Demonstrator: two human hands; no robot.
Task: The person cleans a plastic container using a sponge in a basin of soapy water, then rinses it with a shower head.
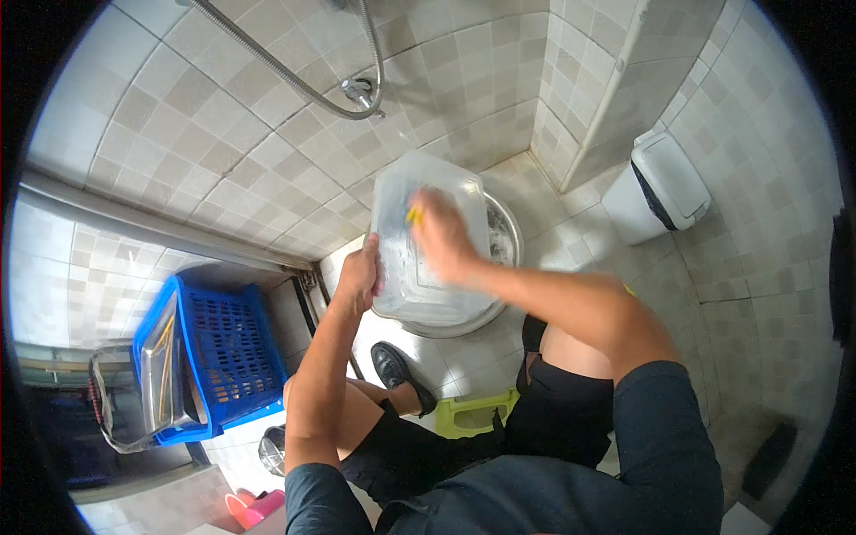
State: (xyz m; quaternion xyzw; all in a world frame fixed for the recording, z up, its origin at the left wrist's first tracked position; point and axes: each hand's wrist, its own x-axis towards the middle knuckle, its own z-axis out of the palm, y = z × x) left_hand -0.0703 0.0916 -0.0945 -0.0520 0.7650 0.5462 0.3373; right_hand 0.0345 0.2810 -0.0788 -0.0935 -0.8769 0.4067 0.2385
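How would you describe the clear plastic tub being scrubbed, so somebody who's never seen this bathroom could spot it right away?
On the tiled floor, below the shower hose, sits a round metal basin. Tilted over it is the clear plastic tub, gripped at its edge by the left hand while the right hand rubs inside. Unlike the blue crate and white bin, it is see-through.

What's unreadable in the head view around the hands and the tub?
- Right hand: motion-blurred; the small yellow item it holds can't be identified.
- Round metal basin: mostly hidden under the clear plastic rectangular tub; contents unseen.
- Left hand: fingertips hidden behind the tub's edge.
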